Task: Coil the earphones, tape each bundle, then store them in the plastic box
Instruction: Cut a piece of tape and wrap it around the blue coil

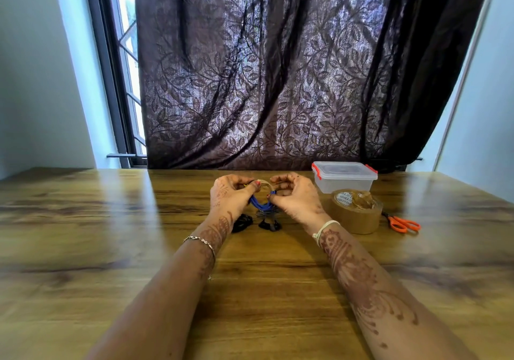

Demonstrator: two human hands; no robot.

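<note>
Left hand [230,194] and right hand [296,199] pinch the blue coil [261,206] and tape strip [264,183] (taping stage, likely); next, wrap snugly

Wooden table [83,220], dark leaf-patterned curtain [278,67] over barred window [125,39], pale walls [33,67].

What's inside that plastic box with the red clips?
The lid is on. Through the clear walls of the plastic box nothing seems to lie inside. The tape roll hides its lower front corner, so that bit stays unseen.
</note>
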